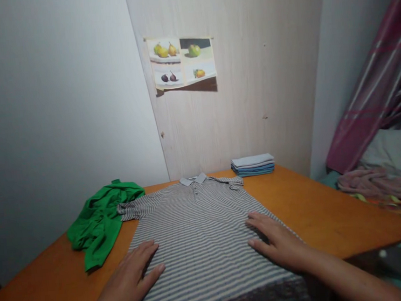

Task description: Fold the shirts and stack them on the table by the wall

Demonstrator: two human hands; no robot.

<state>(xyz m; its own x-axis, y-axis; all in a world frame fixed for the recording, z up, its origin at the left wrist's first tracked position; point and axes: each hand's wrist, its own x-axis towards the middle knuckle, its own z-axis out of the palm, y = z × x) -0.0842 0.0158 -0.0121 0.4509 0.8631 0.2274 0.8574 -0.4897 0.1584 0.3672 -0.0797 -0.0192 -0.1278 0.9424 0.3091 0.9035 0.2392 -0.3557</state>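
A grey-and-white striped polo shirt point(201, 235) lies spread front side up, its collar at the far end and its hem towards me. My left hand point(134, 273) rests on the shirt's left side, fingers stretched out and thumb apart. On the right side of the shirt lies my right hand point(275, 240), also flat with the fingers extended. Neither hand grips the cloth. The right sleeve is bunched near the collar, and the left sleeve reaches out towards a crumpled green garment point(104, 220).
An orange-brown table point(318, 210) bears everything. At its back right sits a stack of folded clothes point(253, 165). A wall with a fruit picture point(182, 63) stands behind. Further right are a pink curtain point(363, 89) and heaped fabrics point(375, 179).
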